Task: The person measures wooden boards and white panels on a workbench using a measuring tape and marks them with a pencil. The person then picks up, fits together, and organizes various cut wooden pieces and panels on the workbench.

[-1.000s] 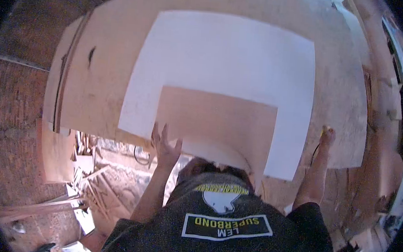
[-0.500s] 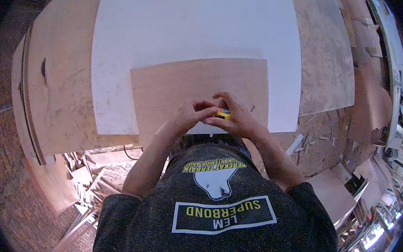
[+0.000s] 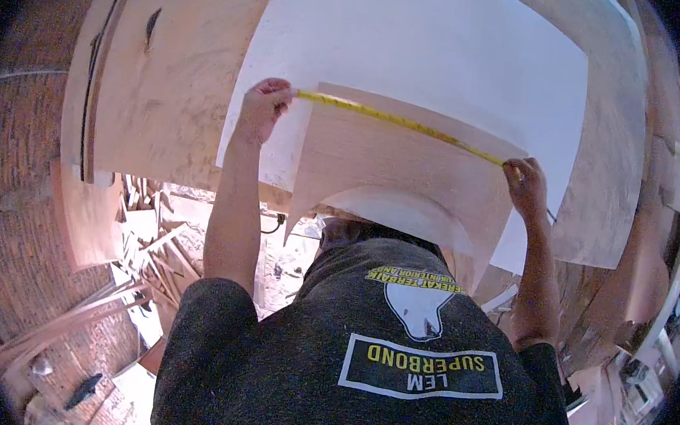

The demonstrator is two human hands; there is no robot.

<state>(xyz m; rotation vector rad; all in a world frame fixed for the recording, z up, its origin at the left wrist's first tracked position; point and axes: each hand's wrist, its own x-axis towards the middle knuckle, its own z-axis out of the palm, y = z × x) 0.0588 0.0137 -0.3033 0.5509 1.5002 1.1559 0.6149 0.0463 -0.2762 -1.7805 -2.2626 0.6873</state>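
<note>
Yellow tape from a tape measure (image 3: 401, 122) stretches between my two hands, slanting over the far part of a brown thin board (image 3: 392, 161). At the tape's left end, my left hand (image 3: 265, 111) is closed in a pinch, beyond the board's left side and above the white sheet (image 3: 425, 43). My right hand (image 3: 527, 187) grips the tape's other end near the board's far right corner; the case is mostly hidden in its fingers. A curved, pale area shows at the board's near edge, by my body.
Under the white sheet lies a large plywood panel (image 3: 190, 81) with a dark slot at its left. Wood offcuts (image 3: 165, 255) are heaped on the floor at the lower left. Brown sheets (image 3: 649, 237) lie along the right, and a brick surface (image 3: 5, 210) shows far left.
My hands, earlier together around the yellow tape measure, have moved far apart, drawing the tape out between them. The view has shifted and turned, so the boards appear farther right and tilted.
</note>
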